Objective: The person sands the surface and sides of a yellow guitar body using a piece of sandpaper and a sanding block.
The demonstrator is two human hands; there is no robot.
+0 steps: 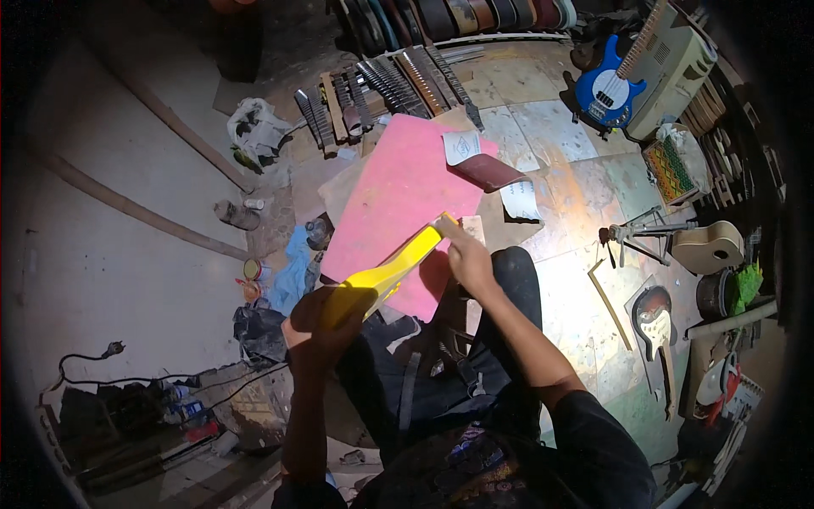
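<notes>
A bright yellow, curved piece (398,265) slants across the space above my lap. Seen nearly edge-on, it resembles a guitar body, though I cannot tell for certain. My left hand (318,332), in shadow, is closed around its lower left end. At the upper right end, my right hand (467,261) grips it with the fingers partly hidden behind it. Beneath and beyond lies a pink sheet (394,178) on the floor. A curled maroon sheet, seemingly sandpaper (487,171), rests on the pink sheet's right edge, its pale printed backing showing.
Clamps and slotted strips (398,89) lie beyond the pink sheet. At right are a blue bass guitar (609,89), an acoustic guitar (712,247) and a sunburst guitar (652,318). Plastic bags (292,267) and jars sit left, near leaning poles (140,208).
</notes>
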